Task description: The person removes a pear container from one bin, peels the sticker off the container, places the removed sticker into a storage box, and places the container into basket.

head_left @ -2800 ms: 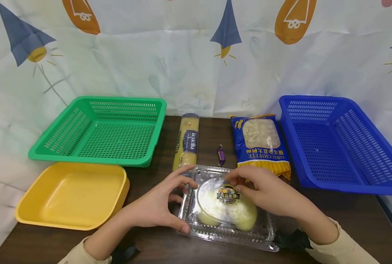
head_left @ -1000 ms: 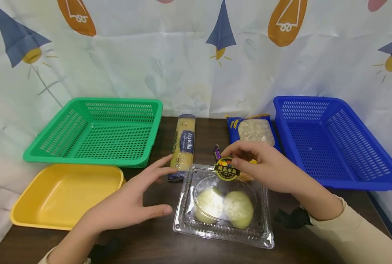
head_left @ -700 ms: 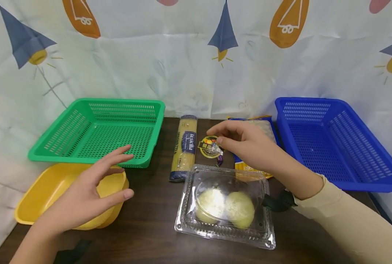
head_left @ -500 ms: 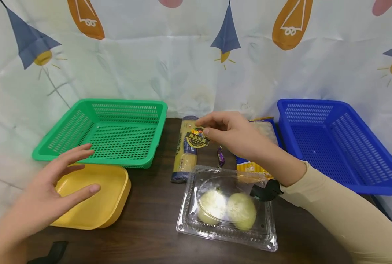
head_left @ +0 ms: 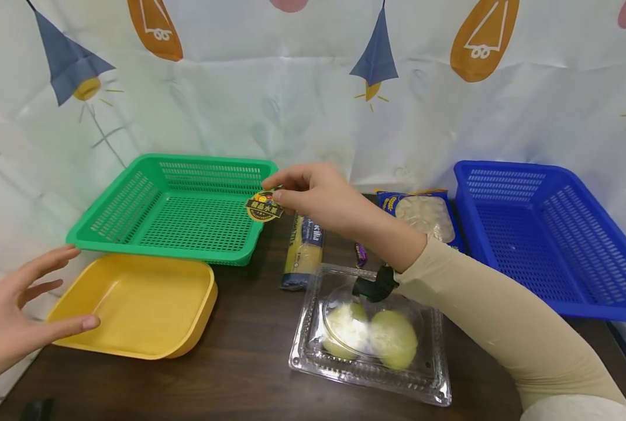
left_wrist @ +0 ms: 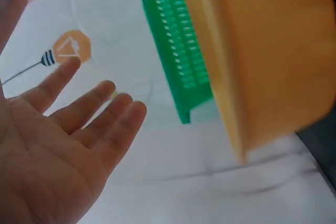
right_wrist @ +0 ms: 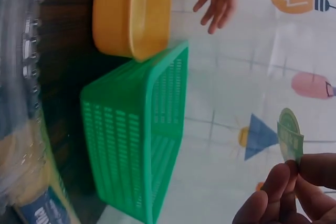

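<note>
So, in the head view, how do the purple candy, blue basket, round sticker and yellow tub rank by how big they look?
1. Blue basket
2. Yellow tub
3. Round sticker, held up in the right hand
4. Purple candy
Raised, the sticker may look bigger than it is.

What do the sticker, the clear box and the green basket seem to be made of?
Sticker: probably paper or plastic film; it looks thin, with a pale back in the right wrist view, but I can't tell which.
Clear box: glossy, most likely plastic; see-through, with bright glare and ridged edges.
Green basket: likely moulded plastic, lightly shiny; evenly coloured, with regular slots.
</note>
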The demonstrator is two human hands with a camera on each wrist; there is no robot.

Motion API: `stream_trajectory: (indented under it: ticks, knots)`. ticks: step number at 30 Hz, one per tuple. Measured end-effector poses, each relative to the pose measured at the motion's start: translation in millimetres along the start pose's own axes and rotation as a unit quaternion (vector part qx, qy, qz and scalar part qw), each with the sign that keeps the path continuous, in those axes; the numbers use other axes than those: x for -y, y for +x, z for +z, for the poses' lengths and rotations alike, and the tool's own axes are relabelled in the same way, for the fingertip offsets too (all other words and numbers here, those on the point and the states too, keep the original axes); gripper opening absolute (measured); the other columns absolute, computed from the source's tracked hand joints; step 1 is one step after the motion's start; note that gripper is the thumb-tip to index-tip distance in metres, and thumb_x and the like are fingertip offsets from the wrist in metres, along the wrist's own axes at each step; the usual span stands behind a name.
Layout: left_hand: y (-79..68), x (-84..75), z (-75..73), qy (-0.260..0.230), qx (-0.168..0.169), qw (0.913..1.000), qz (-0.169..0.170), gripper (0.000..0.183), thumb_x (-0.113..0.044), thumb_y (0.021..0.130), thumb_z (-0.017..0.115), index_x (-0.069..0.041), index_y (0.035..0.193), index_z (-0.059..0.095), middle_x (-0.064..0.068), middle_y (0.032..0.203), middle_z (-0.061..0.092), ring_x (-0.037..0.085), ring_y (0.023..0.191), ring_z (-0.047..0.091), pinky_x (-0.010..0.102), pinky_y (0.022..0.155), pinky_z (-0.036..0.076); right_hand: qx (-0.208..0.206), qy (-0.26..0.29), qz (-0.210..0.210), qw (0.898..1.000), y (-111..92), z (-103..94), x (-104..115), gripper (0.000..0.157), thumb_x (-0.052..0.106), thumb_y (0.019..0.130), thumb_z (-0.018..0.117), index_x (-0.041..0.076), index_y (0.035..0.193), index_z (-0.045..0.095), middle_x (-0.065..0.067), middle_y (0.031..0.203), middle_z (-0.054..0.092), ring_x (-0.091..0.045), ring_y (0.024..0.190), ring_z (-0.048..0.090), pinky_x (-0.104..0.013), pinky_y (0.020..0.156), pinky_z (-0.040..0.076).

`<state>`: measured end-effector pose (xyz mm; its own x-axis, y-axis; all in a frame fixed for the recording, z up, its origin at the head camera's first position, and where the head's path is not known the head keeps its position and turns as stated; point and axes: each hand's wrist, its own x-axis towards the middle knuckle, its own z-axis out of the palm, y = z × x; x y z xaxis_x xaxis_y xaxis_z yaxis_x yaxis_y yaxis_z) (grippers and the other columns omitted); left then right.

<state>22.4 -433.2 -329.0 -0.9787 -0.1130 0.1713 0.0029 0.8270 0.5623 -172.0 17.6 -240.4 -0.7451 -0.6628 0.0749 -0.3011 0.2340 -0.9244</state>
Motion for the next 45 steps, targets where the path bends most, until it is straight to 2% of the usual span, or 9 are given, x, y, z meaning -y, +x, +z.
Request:
stream_trajectory:
  ticks: [3, 8, 14, 17, 23, 31, 35, 39, 45]
  knots:
    - [0.9, 6.7, 0.7, 0.028, 0.013, 0.9988, -0.039, 0.118, -0.015, 0.086, 0.096, -0.006, 0.175, 0.019, 0.028, 0.179, 0.007, 0.076, 0.134, 0.031, 0.041, 0.087, 0.059, 0.014, 0.001, -0.003, 1.000, 10, 9.3, 1, 0.026, 0.019, 0.112, 0.065, 0.019, 0.135, 0.077, -0.007, 0.109, 0.074, -0.025, 0.098, 0.067, -0.041, 0.083, 0.056]
    - [2.0, 26.7, -0.4, 0.045, 0.035, 0.9964, -0.062, 0.119, -0.022, 0.090, 0.094, -0.002, 0.175, 0.013, 0.035, 0.177, 0.001, 0.078, 0.132, 0.027, 0.086, 0.095, 0.031, 0.046, 0.001, -0.001, 0.999, 31, 30.7, 6, 0.027, 0.018, 0.112, 0.066, 0.016, 0.137, 0.075, -0.010, 0.103, 0.071, -0.027, 0.097, 0.064, -0.034, 0.077, 0.054]
    - [2.0, 55.1, 0.1, 0.042, 0.084, 0.9952, -0.027, 0.125, -0.018, 0.083, 0.098, 0.001, 0.173, 0.013, 0.043, 0.172, 0.003, 0.073, 0.134, 0.024, 0.063, 0.107, 0.041, 0.068, 0.035, -0.006, 0.997, 52, 64.0, 8, 0.025, 0.012, 0.110, 0.067, 0.011, 0.133, 0.077, -0.005, 0.092, 0.072, -0.023, 0.088, 0.066, -0.032, 0.071, 0.053]
    - [2.4, 66.1, 1.5, 0.038, 0.107, 0.9935, -0.005, 0.124, -0.015, 0.082, 0.098, 0.006, 0.172, 0.014, 0.045, 0.171, 0.006, 0.070, 0.146, 0.017, 0.024, 0.091, 0.038, 0.082, 0.048, -0.008, 0.995, 58, 79.4, 8, 0.026, 0.010, 0.110, 0.067, 0.008, 0.134, 0.077, -0.005, 0.090, 0.073, -0.023, 0.088, 0.067, -0.030, 0.069, 0.053]
    - [-1.1, 77.8, 6.5, 0.038, 0.131, 0.9906, -0.008, 0.120, -0.016, 0.087, 0.096, 0.008, 0.171, 0.013, 0.047, 0.169, 0.013, 0.060, 0.143, 0.022, 0.011, 0.072, 0.030, 0.109, 0.046, 0.006, 0.993, 66, 107.9, 8, 0.027, 0.007, 0.109, 0.067, 0.007, 0.134, 0.077, 0.000, 0.089, 0.074, -0.019, 0.084, 0.066, -0.024, 0.060, 0.046]
    - [-12.1, 81.8, 14.2, 0.012, 0.097, 0.9948, 0.029, 0.115, -0.009, 0.083, 0.096, 0.007, 0.170, 0.023, 0.005, 0.182, 0.008, -0.030, 0.130, 0.014, -0.003, 0.091, 0.016, 0.133, 0.025, 0.038, 0.990, 74, 145.9, 5, 0.023, 0.010, 0.107, 0.071, 0.013, 0.129, 0.080, 0.003, 0.090, 0.074, -0.016, 0.083, 0.065, -0.023, 0.061, 0.045]
    - [-14.1, 82.2, 15.4, 0.008, 0.100, 0.9945, 0.032, 0.117, -0.008, 0.083, 0.095, 0.007, 0.171, 0.019, -0.018, 0.179, 0.004, -0.029, 0.135, 0.010, -0.006, 0.097, 0.012, 0.141, 0.019, 0.050, 0.989, 75, 159.6, 4, 0.024, 0.011, 0.107, 0.071, 0.014, 0.129, 0.080, 0.000, 0.089, 0.071, -0.013, 0.078, 0.061, -0.024, 0.056, 0.041]
    - [-13.3, 86.0, 14.3, 0.012, 0.124, 0.9922, 0.000, 0.118, -0.013, 0.088, 0.093, 0.004, 0.173, 0.012, 0.021, 0.181, 0.006, -0.019, 0.137, 0.024, -0.004, 0.095, 0.025, 0.149, 0.010, 0.062, 0.987, 75, 169.5, 2, 0.023, 0.010, 0.108, 0.070, 0.017, 0.127, 0.080, 0.000, 0.086, 0.069, -0.011, 0.074, 0.058, -0.024, 0.055, 0.042]
    - [-7.3, 77.1, 6.3, 0.022, 0.167, 0.9840, -0.058, 0.118, -0.018, 0.095, 0.088, 0.008, 0.171, 0.002, 0.052, 0.163, 0.015, 0.057, 0.114, 0.056, 0.013, 0.068, 0.048, 0.168, 0.015, 0.077, 0.983, 73, 183.6, 0, 0.022, 0.009, 0.108, 0.069, 0.015, 0.126, 0.079, 0.002, 0.086, 0.067, -0.012, 0.072, 0.057, -0.023, 0.059, 0.049]
